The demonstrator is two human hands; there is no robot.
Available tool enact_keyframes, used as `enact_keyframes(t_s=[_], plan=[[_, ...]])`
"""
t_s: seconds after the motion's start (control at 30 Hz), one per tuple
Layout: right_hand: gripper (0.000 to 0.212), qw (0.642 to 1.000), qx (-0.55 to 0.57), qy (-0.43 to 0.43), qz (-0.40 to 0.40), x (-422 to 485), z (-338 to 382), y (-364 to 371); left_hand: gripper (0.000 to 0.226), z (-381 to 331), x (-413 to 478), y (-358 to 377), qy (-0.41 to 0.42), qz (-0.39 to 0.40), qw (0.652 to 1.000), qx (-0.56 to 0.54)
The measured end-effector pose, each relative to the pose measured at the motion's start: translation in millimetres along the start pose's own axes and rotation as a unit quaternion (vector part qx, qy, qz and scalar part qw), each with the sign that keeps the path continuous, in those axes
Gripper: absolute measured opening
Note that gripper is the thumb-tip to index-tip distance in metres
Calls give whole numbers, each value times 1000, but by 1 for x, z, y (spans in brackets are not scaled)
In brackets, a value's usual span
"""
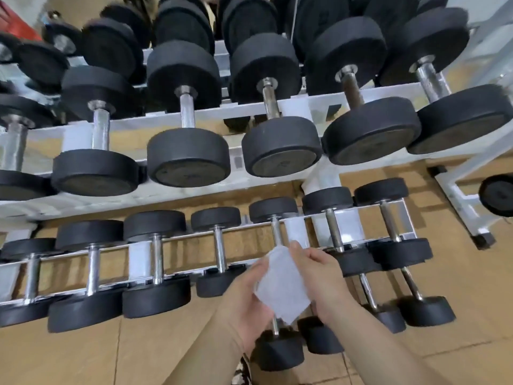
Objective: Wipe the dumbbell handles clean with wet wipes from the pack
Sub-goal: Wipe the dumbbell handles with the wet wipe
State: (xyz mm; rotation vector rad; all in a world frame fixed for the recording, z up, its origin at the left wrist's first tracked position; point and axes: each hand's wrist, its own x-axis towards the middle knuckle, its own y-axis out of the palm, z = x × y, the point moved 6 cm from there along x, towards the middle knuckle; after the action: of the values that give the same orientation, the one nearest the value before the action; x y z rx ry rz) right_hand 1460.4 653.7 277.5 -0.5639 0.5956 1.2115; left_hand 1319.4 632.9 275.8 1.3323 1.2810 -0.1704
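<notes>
A white wet wipe (283, 284), pinched between the left hand (249, 298) and right hand (322, 276), hangs in front of a chrome dumbbell handle (276, 232).

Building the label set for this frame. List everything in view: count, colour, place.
large dumbbells: six in the nearer upper row, leftmost cut off; black heads, chrome handles; more behind
rusty-handled dumbbell: one of those six, brown handle, second from right
small dumbbells: seven, black and chrome, lower row
lowest dumbbells: at least three, black, below the lower row, centre to right
rack: one, white, holds the rows
second frame: one, white, right edge
floor: tan wood
red object: one, top-left corner, unidentifiable
wet wipe: one, white, bottom centre
left hand: holds the wipe's left side
right hand: holds the wipe's right side
</notes>
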Motion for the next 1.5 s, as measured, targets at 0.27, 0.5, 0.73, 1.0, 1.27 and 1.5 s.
enact_keyframes(t_s=[0.27, 0.5, 0.73, 1.0, 1.27, 1.5], plan=[[46, 948, -278, -149, -47, 186, -76, -7, 19, -51, 158, -81, 228, -175, 938, 191], [16, 928, -298, -215, -57, 283, -144, -9, 28, -8, 287, -81, 439, -51, 637, 632], [32, 946, -232, -222, -47, 300, -153, -12, 25, -19, 342, -122, 360, -109, 779, 502], [15, 916, -311, -245, -62, 283, -147, -13, 30, 3, 345, -109, 190, -126, 776, 588], [18, 905, -338, -250, -58, 286, -147, -13, 43, -5, 378, -86, 228, -198, 864, 404], [19, 906, -339, -249, -56, 286, -144, -13, 39, -9, 390, -97, 200, -115, 890, 394]])
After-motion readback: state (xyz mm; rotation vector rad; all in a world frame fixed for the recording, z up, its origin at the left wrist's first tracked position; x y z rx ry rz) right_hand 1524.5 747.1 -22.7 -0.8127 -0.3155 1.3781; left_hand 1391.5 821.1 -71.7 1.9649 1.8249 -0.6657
